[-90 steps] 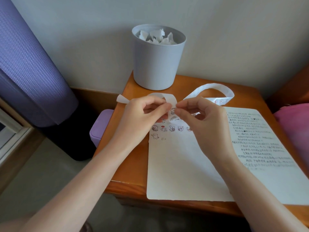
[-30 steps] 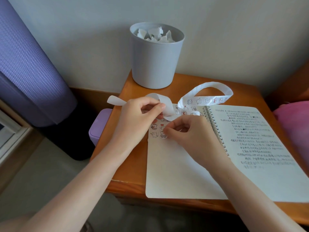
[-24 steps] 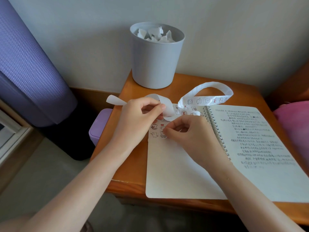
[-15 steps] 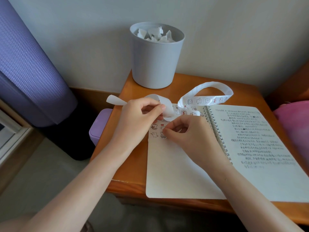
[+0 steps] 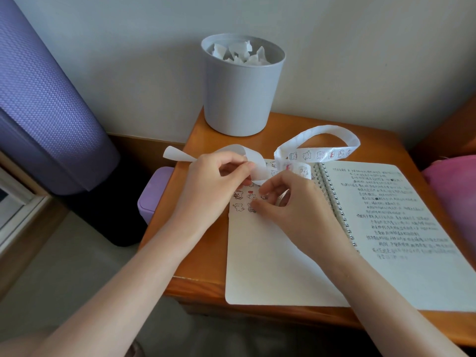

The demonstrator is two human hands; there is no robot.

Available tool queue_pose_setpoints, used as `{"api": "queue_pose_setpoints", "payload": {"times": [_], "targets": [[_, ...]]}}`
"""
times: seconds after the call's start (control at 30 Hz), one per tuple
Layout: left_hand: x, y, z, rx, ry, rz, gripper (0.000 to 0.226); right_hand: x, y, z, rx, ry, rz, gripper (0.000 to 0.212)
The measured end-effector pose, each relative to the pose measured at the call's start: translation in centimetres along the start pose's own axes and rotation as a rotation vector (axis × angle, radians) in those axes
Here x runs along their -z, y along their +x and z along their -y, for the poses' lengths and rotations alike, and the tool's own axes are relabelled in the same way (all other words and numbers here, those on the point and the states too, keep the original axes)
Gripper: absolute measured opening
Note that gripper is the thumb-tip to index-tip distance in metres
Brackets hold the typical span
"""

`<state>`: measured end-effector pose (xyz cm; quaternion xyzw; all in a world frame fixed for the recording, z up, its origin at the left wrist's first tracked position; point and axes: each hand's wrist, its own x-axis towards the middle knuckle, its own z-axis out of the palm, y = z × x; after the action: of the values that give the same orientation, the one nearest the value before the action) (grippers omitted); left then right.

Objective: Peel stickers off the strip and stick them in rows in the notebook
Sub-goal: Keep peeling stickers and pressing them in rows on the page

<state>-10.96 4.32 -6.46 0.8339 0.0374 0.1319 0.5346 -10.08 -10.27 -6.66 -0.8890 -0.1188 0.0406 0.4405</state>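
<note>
A: Worn on the left hand (image 5: pixel 211 186) and left forearm (image 5: pixel 134 274)?
B: Bare skin only, from the fingertips near the middle of the frame down to the lower left corner.
A: And on the right hand (image 5: pixel 293 204) and right forearm (image 5: pixel 386 302)?
B: Bare likewise, out to the lower right edge (slim wrists, long tapering fingers; nails too small to judge).
</note>
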Motion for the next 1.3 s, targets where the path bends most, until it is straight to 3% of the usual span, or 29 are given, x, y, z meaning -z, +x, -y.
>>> {"api": "queue_pose_setpoints", "payload": {"times": [0.27,0.4,0.6,0.77,0.87,1.17,1.3], "targets": [[-0.1,0.1,0.0,0.007,0.000,-0.010,0.014,0.2,0.1,-0.3,0.004,-0.022,0.006,0.009],[-0.1,0.1,0.1,-0.006,0.013,-0.004,0.014,-0.2,0.1,-0.2,0.014,-0.026,-0.023,0.018],[-0.2,0.1,0.1,-0.006,0.019,-0.002,0.012,-0.6,0.1,-0.4,0.043,-0.093,-0.076,0.007],[-0.1,0.1,0.1,-0.013,0.029,-0.011,0.013,-1.0,0.0,-0.2,0.044,-0.093,-0.098,0.021],[-0.2,0.0,0.0,-0.007,0.023,-0.008,0.014,-0.9,0.0,-0.3,0.044,-0.113,-0.102,0.017],[-0.2,0.0,-0.2,-0.029,-0.011,-0.015,0.015,-0.1,-0.1,-0.2,0.036,-0.071,0.005,0.013],[-0.1,0.0,-0.2,-0.057,-0.051,-0.015,0.015,0.5,-0.2,-0.2,0.055,0.063,-0.043,0.006]]}}
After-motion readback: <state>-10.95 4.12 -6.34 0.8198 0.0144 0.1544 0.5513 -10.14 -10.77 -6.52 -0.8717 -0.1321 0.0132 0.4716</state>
